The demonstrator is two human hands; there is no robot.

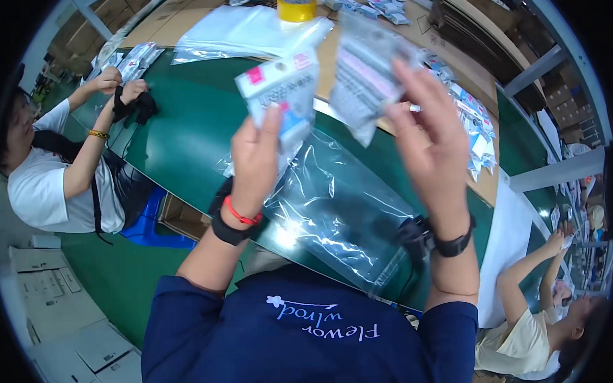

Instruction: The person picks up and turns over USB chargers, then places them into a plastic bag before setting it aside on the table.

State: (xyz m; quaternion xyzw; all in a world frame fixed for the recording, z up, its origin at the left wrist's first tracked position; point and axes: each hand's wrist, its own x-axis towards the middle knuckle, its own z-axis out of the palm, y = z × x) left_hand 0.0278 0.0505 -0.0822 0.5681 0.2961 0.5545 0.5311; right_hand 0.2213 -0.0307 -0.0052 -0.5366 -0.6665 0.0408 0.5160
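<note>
The left hand (pixel 255 159) holds up a small white packet (pixel 281 91); the right hand (pixel 430 143) lifts a clear packet (pixel 363 75) beside it, above a plastic bag (pixel 334 211) on the green table (pixel 183 128).

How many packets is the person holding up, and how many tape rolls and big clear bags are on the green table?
Small packets held up: 2, one in the left hand and one in the right hand
Yellow tape rolls: 1
Big clear bags under the hands: 1
Total: 4
</note>
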